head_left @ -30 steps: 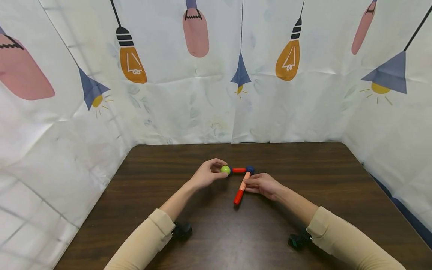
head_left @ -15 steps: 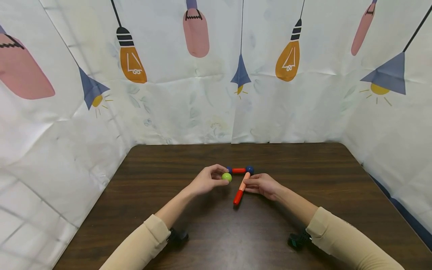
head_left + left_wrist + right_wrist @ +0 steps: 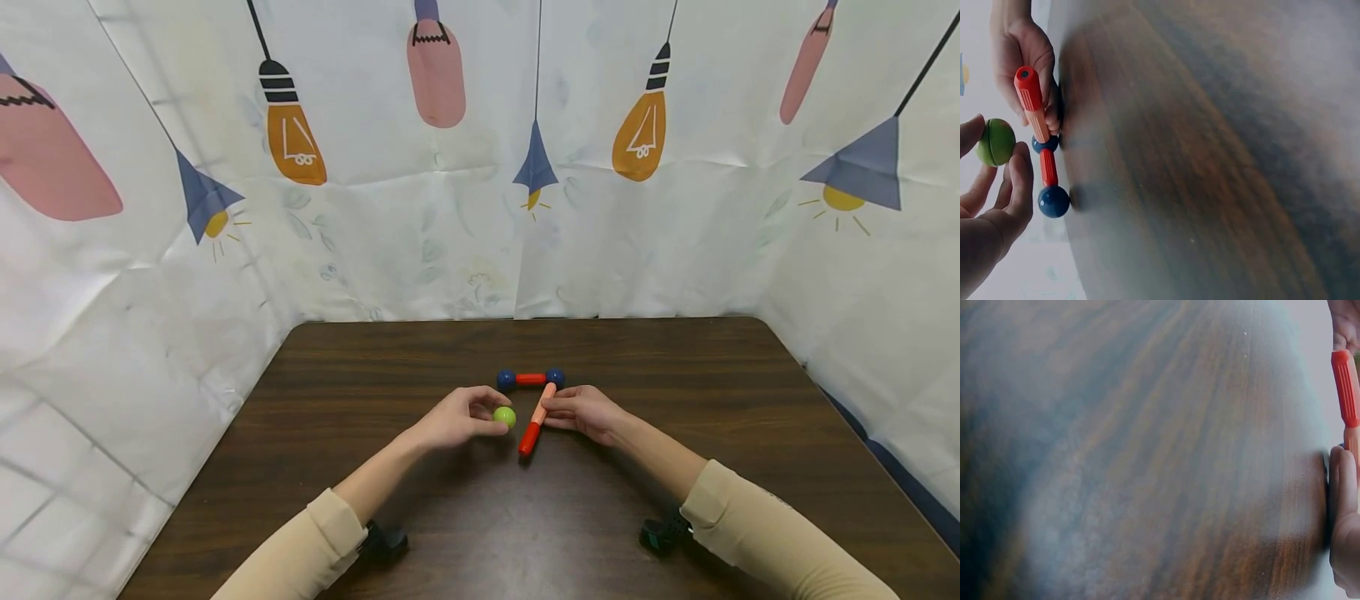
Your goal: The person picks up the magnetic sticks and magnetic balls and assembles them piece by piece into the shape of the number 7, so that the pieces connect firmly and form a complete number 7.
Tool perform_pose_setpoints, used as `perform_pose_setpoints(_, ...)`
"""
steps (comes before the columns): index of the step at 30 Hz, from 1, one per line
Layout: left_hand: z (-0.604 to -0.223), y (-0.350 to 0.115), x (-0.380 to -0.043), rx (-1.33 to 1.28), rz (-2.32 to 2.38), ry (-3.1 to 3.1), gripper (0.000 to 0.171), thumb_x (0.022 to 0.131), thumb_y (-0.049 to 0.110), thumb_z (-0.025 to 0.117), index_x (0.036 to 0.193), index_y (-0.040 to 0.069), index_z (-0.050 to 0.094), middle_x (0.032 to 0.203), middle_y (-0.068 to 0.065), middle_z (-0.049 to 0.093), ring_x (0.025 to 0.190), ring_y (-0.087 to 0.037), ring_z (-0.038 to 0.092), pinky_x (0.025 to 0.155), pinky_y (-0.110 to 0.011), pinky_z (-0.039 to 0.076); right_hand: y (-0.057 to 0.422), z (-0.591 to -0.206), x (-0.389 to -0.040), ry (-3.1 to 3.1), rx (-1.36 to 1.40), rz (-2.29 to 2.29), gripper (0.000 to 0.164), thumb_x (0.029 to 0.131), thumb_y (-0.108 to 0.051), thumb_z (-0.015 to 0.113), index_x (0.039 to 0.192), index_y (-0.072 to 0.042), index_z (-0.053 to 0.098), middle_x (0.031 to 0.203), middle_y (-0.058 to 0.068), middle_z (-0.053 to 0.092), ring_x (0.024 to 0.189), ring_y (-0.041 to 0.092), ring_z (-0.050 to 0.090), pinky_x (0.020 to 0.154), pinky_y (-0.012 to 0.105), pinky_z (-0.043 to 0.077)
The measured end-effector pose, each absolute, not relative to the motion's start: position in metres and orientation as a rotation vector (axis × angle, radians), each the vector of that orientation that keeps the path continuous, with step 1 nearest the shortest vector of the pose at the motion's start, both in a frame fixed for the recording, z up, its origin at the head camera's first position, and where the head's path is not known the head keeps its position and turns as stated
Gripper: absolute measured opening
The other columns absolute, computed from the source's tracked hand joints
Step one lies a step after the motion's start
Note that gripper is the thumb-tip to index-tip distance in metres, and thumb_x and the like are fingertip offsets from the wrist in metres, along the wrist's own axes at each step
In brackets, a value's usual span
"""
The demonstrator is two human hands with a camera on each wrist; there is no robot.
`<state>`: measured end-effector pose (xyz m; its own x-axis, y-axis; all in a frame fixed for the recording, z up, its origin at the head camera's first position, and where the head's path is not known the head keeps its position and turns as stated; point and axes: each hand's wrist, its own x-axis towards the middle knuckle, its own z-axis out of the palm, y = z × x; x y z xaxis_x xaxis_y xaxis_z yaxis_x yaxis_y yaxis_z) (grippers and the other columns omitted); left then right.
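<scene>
My left hand [image 3: 459, 419] pinches a lime-green ball [image 3: 505, 417] between thumb and fingertips; a groove line runs across the ball in the left wrist view. My right hand [image 3: 588, 412] grips the peach rod [image 3: 543, 403], whose near end carries a red rod [image 3: 529, 440] in line with it. The peach rod's far end meets a dark blue ball [image 3: 555, 377]. From that ball a short red rod [image 3: 531, 379] extends left to a second blue ball [image 3: 506, 380]. Together these parts form a bent shape. The green ball is apart from them, just left of the red rod.
The dark wood-grain table [image 3: 637, 350] lies under both hands. Behind it and at both sides hangs a white curtain [image 3: 375, 242] printed with lamps. Dark wrist cameras, such as the right one [image 3: 660, 536], sit below the cuffs.
My left hand has drawn the green ball away from the left blue ball and toward the front, uncovering that blue ball. My right hand has stayed in place on the peach rod.
</scene>
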<state>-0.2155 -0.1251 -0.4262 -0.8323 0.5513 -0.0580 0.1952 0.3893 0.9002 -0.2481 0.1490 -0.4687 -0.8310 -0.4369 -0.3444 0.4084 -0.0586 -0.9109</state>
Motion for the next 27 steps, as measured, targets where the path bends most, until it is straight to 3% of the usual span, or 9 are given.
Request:
perform_pose_setpoints(14, -0.432, -0.129, -0.203, 0.643, 1.356, 2.192, 0.031, 0.092, 0.011, 0.079, 0.12, 0.002, 0.069, 0.108, -0.005, 0.07, 0.098, -0.02, 0.071, 0.08, -0.03, 0.056, 0.149, -0.47, -0.248, 1.642, -0.039, -1.953, 0.034, 0.103, -0.002, 0.06, 0.128, 0.021, 0.054, 0.101, 0.012, 0.072, 0.094, 0.017, 0.073, 0.092, 0.034, 0.054)
perform_pose_setpoints(27, -0.435, -0.129, -0.193, 0.633, 1.282, 2.18, 0.031, 0.094, 0.017, 0.077, 0.12, 0.002, 0.071, 0.102, -0.002, 0.074, 0.092, -0.014, 0.07, 0.075, -0.03, 0.055, 0.149, -0.469, -0.248, 1.662, -0.038, -1.943, 0.034, 0.103, -0.003, 0.061, 0.126, 0.02, 0.056, 0.103, 0.014, 0.071, 0.093, 0.017, 0.073, 0.092, 0.035, 0.055)
